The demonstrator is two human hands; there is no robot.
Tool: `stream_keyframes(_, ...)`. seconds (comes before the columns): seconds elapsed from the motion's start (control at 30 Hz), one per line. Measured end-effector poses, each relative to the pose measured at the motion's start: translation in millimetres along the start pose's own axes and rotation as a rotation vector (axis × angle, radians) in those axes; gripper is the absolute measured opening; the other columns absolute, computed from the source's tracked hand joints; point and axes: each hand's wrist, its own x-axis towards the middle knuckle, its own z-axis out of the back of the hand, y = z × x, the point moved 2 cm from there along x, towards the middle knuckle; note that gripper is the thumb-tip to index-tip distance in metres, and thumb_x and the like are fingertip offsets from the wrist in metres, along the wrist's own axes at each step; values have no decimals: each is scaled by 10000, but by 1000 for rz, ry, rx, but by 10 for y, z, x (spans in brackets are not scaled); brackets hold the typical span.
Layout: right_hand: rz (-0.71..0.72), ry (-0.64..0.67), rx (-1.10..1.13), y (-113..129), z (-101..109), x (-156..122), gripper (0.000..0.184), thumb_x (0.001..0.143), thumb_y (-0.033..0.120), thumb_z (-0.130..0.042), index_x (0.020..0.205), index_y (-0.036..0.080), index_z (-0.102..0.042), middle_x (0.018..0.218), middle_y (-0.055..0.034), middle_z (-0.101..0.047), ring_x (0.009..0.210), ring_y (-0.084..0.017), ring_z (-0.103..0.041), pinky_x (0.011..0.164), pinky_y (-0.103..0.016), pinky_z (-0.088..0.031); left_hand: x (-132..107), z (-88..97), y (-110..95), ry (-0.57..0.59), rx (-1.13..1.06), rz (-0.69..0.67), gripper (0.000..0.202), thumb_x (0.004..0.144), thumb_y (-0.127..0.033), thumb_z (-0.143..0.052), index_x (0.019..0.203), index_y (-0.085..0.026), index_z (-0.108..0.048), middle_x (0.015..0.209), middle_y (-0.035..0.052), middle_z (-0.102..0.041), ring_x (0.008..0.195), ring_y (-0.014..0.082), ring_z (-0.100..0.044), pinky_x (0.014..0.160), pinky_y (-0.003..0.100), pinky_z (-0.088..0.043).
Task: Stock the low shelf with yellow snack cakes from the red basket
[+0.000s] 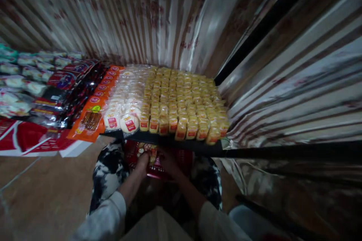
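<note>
A red plastic basket (183,157) with slotted sides rests on my lap, below the shelf's dark front edge. Small wrapped snack packets (153,154), yellowish with red marks, are in it. My left hand (143,159) is closed at the left side of these packets, its fingers curled against them. To their right, my right hand (167,160) reaches into the basket; its fingers are dim and blurred, so their pose is unclear. Just above both hands stand rows of yellow wrapped snack packets (181,105) with red labels. White round wrapped packs (128,120) stand to their left.
An orange strip of snack sachets (94,105), dark glossy packs (68,86) and white wrapped packs (19,81) fill the shelf's left. The black shelf bar (175,141) runs above my hands. Striped curtain (158,15) hangs behind. A pale bucket (246,216) is at lower right.
</note>
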Motion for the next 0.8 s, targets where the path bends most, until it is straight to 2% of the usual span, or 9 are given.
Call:
stream_keyframes(0.1,141,-13,27,130,103,-166,496,719,-14,-425,1121,231,-581,1246,-14,-531,1190,-135,-449,1043,-309,-320,-240,56,-31,66,-109,3,204,713,-131,-378,851,-141,-528,745,38,-634,630,111,-607,562,202,-472)
stream_keyframes(0.2,256,-93,77,222,171,-310,545,665,-16,-397,1118,220,-588,1282,-25,-500,1215,-137,-423,1049,-317,-313,-441,93,-97,124,-171,-22,251,658,-131,-412,875,-145,-537,761,31,-637,636,104,-601,561,193,-466)
stream_keyframes(0.3,258,-161,126,245,216,-424,553,647,9,-382,1123,202,-584,1264,-47,-515,1191,-153,-447,1040,-350,-323,-621,132,-165,182,-192,-54,307,619,-117,-429,894,-146,-564,757,29,-646,616,107,-592,525,192,-445)
stream_keyframes(0.4,272,-113,165,246,259,-541,525,636,49,-399,1103,188,-596,1156,-58,-592,1105,-175,-516,1007,-364,-356,-767,197,-211,221,-139,-56,316,608,-118,-465,891,-143,-602,720,26,-652,581,113,-581,507,200,-425)
stream_keyframes(0.53,215,-14,395,213,273,-665,377,688,166,-443,1028,188,-605,1013,-45,-645,926,-176,-597,870,-345,-456,-844,283,-257,257,-67,-118,306,613,-154,-579,916,-131,-617,692,23,-645,637,136,-608,616,232,-456)
stream_keyframes(0.63,106,-120,638,159,247,-688,249,692,315,-531,897,180,-578,858,-41,-639,778,-166,-609,726,-317,-502,-830,303,-308,238,-15,-216,447,589,-119,-618,1031,-126,-551,716,13,-636,616,133,-601,613,243,-458)
stream_keyframes(0.7,43,-201,730,135,228,-687,320,638,358,-603,905,191,-545,812,-26,-618,697,-150,-597,637,-296,-507,-828,290,-366,229,41,-298,475,575,-116,-635,1037,-134,-526,754,16,-636,626,130,-594,607,240,-457)
stream_keyframes(0.8,-10,-205,802,161,227,-692,449,580,405,-662,961,200,-540,803,-24,-613,614,-140,-580,520,-274,-490,-874,254,-488,217,67,-430,447,555,-194,-685,973,-142,-533,768,15,-621,684,132,-588,637,231,-455)
